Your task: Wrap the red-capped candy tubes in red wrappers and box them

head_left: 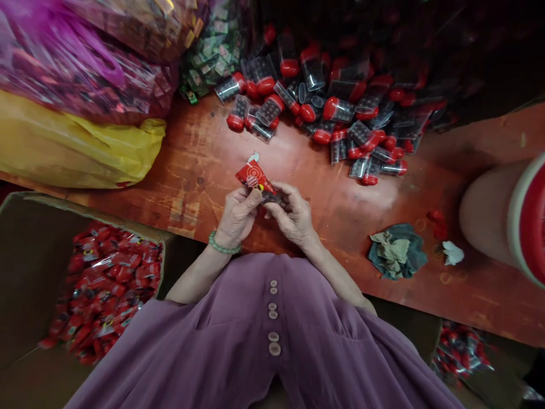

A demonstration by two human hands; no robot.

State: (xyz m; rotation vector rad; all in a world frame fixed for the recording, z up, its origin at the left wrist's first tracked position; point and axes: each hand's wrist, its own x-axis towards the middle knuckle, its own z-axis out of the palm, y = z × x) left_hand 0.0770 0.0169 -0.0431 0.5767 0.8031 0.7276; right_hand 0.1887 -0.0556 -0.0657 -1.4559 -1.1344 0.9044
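Observation:
Between my two hands, just above the front part of the table, is a small red printed packet (256,175) with a dark lower part. My left hand (239,215), with a green bead bracelet (223,244) at its wrist, pinches the packet's left side under the thumb. On the other side my right hand (293,213) has its thumb and fingers closed on the packet's lower right end. What lies under my fingers is hidden. Beyond the packet is a pile of clear tubes with red caps (338,108).
Filled plastic bags, one yellow (85,147), crowd the reddish table (204,153) at left, near small green packets (217,51). A cardboard box (164,267) of red packets stands lower left. Crumpled cloths (395,250) and a pale tub (489,210) are at right.

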